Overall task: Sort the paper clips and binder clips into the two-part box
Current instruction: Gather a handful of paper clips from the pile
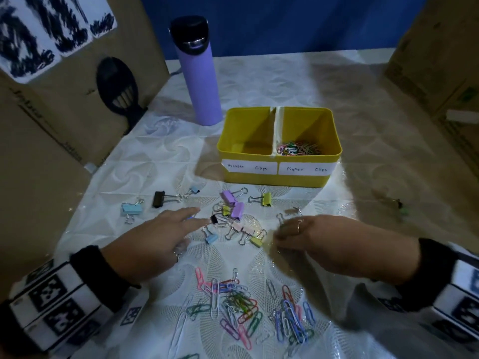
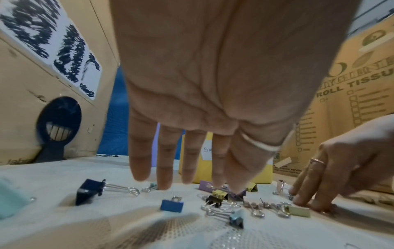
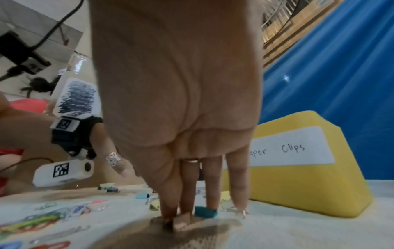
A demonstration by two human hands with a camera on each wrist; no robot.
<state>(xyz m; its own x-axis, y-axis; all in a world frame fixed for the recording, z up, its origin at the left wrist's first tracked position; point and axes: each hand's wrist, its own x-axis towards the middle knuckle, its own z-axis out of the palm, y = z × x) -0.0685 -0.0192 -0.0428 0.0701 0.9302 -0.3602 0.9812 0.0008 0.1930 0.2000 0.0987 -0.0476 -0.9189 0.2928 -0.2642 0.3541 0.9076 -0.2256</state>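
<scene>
A table [image 1: 259, 81] covered in a pale cloth with swirled, embossed patterns fills the scene, glossy where light strikes it. Brown cardboard panels [image 1: 64, 120] stand as walls along the left, bearing white sheets with black scribbled marks [image 1: 39, 35] and a dark oval cut-out shape [image 1: 118, 85]. More cardboard boxes [image 1: 440, 60] printed with tissue-roll lettering rise on the right. A blue backdrop [image 1: 285, 22] hangs at the far edge. A lilac flask with a black lid [image 1: 199, 73] stands upright at the far left. Lighting is dim, with one brighter patch on the cloth.
</scene>
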